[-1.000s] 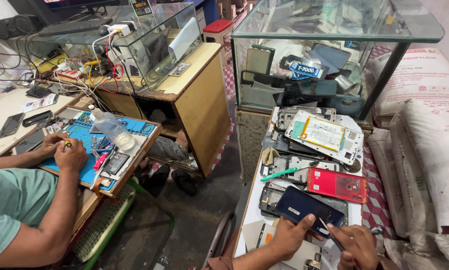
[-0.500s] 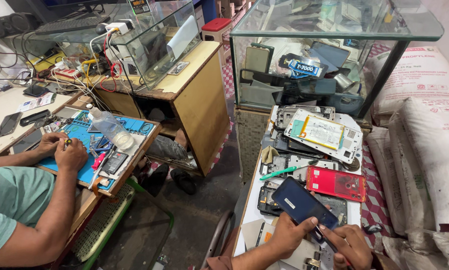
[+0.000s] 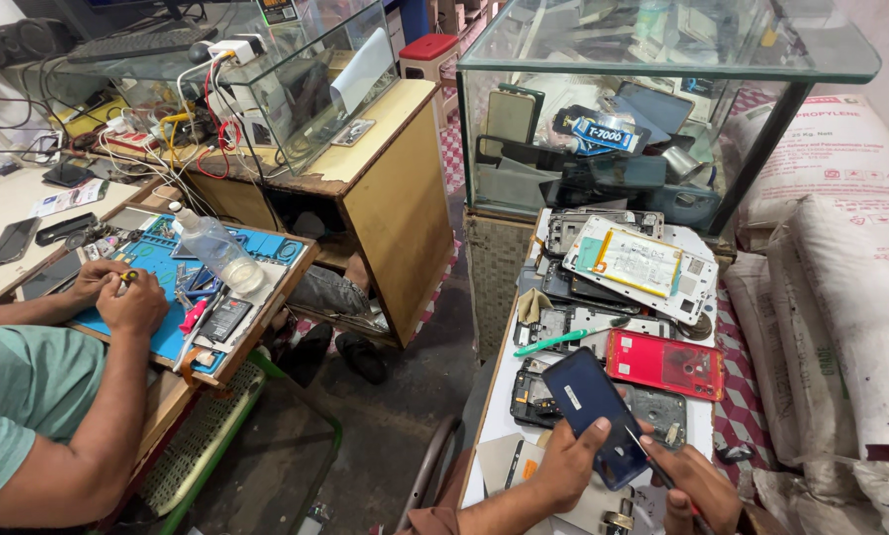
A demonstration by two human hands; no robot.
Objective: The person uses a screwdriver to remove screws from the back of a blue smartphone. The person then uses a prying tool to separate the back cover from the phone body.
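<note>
Clamped in the left hand (image 3: 573, 461), the dark blue phone (image 3: 595, 414) now meets the right hand's (image 3: 697, 485) thin tool (image 3: 647, 464).

Left hand (image 3: 570, 464) gripping dark-blue phone (image 3: 596, 411), right hand (image 3: 697, 485) pressing thin tool (image 3: 652, 466) — phone parts (image 3: 627, 297) behind

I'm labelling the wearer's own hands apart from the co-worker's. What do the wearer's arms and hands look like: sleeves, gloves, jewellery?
Left hand and right hand are bare: no gloves, rings or watch visible. The left forearm is uncovered, with a rust-coloured sleeve edge at the bottom frame edge.
</note>
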